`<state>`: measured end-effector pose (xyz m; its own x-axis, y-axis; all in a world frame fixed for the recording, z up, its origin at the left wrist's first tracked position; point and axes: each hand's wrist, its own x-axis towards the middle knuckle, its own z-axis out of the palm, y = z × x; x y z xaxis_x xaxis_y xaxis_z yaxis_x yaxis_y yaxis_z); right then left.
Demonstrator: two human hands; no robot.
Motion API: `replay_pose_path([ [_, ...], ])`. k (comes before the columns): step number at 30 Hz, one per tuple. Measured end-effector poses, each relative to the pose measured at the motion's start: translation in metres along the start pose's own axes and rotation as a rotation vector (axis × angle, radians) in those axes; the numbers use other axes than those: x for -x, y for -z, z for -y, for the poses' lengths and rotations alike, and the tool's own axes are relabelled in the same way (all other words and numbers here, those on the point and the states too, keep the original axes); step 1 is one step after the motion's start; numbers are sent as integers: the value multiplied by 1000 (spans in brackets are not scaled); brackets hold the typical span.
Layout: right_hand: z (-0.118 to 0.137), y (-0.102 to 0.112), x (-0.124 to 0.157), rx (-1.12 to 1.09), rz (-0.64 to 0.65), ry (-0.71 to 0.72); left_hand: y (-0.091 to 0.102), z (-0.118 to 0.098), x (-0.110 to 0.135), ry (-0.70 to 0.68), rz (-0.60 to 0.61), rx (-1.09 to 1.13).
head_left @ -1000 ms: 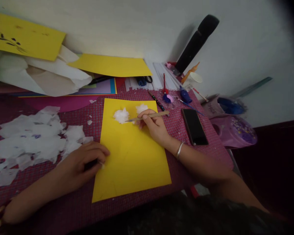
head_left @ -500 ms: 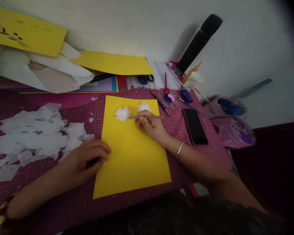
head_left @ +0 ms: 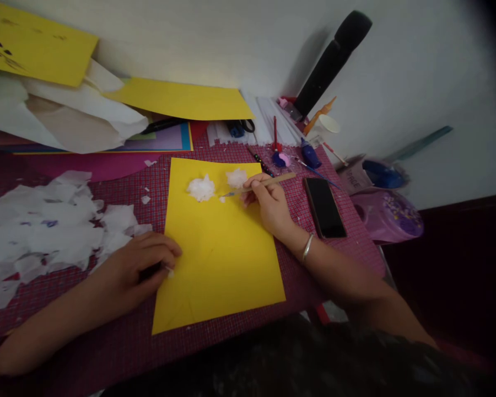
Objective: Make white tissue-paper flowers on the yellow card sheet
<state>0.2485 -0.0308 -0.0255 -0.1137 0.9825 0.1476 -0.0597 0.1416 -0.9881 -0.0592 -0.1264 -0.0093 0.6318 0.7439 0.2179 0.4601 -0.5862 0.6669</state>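
Observation:
A yellow sheet [head_left: 219, 253] lies on the checked cloth with two crumpled white tissue-paper flowers near its top: a left flower [head_left: 201, 188] and a right flower [head_left: 236, 177]. My right hand [head_left: 270, 203] is closed around a slim wooden-handled paintbrush [head_left: 280, 179]. Its grey tip points left, just over the sheet between and below the flowers, beside a tiny white scrap [head_left: 222, 200]. At the sheet's left edge rests my left hand [head_left: 143, 262], fingers curled, with a small white paper scrap [head_left: 170, 272] at the thumb and fingertips.
Loose white tissue pieces [head_left: 53, 226] spread at left. A phone [head_left: 324, 207] lies to the right, near a blue bottle [head_left: 310, 153] and a thin blue brush [head_left: 320, 172]. Coloured papers [head_left: 182, 102] and scissors [head_left: 248, 127] sit at the back by the wall.
My right hand has drawn the paintbrush right, away from the left flower, and its handle now tilts upward. More of the right flower shows. My left hand keeps its place on the sheet's edge.

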Motion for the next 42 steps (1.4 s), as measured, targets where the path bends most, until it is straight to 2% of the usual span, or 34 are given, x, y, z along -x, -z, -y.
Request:
replay_pose_path([
  [3, 1, 0, 0, 54, 40, 9, 3, -4, -4, -17, -4, -12],
  [6, 2, 0, 1, 12, 106, -89, 5, -6, -5, -16, -9, -3],
  [9, 2, 1, 2, -47, 79, -157, 6, -5, -4, -3, -6, 23],
  [15, 5, 0, 0, 70, -34, 17, 3, 1, 1, 14, -2, 47],
  [16, 7, 0, 1, 99, -18, 27, 3, 2, 2, 13, -3, 48],
  [18, 10, 0, 3, 93, 114, -36, 4, 2, 1, 6, -4, 52],
  [20, 14, 0, 7, -13, 286, -148, 5, 2, 0, 5, 14, 60],
  [21, 16, 0, 8, -77, 328, -187, 6, 3, 0, 5, 22, 68],
  [23, 19, 0, 9, -147, 281, -199, 6, 6, 1, 13, 38, 84],
  [27, 23, 1, 3, -94, 105, -195, 8, 15, 3, 36, 41, 120],
  [30, 31, 3, 2, -81, 42, -153, 13, 11, 2, 77, 24, 120],
  [33, 42, 13, 15, -98, -53, -70, 19, -8, 3, 139, -47, 67],
  [36, 47, 28, 42, -99, -125, -73, 16, -34, 14, 128, -34, -13],
  [39, 44, 43, 74, -98, -147, -164, 1, -54, 30, 45, 5, -75],
  [42, 38, 48, 96, -122, -133, -212, -19, -62, 42, 40, 50, -152],
])
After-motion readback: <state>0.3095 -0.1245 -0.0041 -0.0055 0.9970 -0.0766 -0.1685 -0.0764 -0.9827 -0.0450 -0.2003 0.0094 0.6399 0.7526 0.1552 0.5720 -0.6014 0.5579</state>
